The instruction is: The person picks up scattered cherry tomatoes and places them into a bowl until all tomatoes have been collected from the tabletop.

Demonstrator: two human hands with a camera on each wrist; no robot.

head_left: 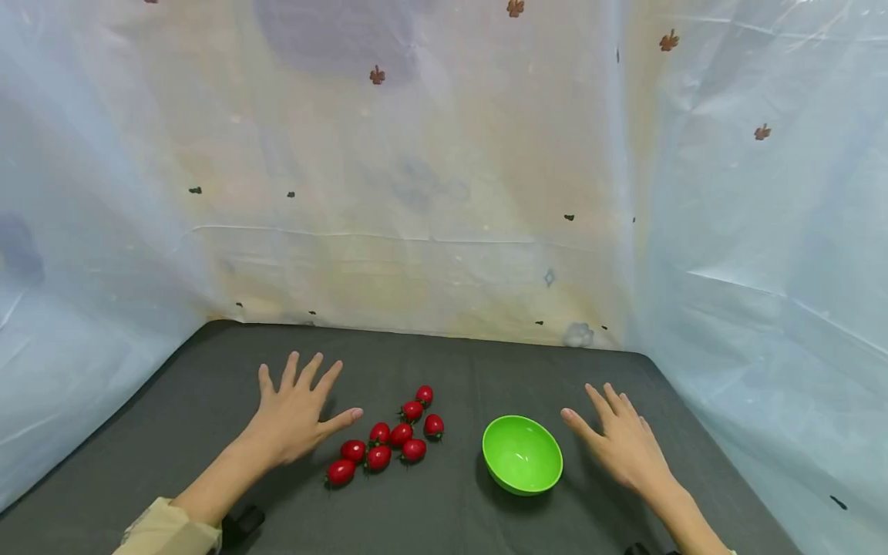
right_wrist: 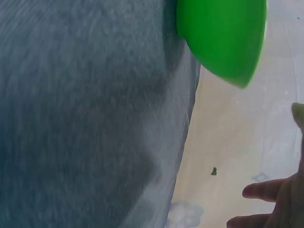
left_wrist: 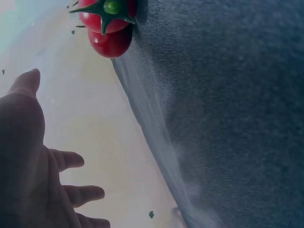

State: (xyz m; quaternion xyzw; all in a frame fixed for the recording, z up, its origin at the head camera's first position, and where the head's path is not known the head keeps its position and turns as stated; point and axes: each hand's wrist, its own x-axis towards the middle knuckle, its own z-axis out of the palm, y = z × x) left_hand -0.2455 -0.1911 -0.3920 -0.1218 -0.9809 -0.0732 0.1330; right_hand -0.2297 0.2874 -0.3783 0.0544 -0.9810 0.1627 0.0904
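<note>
Several red cherry tomatoes with green stems lie in a loose cluster on the dark cloth, left of a bright green bowl. The bowl stands upright and its inside shows nothing in it. My left hand hovers left of the tomatoes, fingers spread, touching none of them. Right of the bowl hovers my right hand, its fingers straight and apart from the rim. In the left wrist view, tomatoes appear at the top; the right wrist view has the bowl's outer side near the top.
The dark grey cloth covers the table. Pale plastic sheeting with small printed shapes rises behind it and along both sides. A black wrist device shows beside the left sleeve.
</note>
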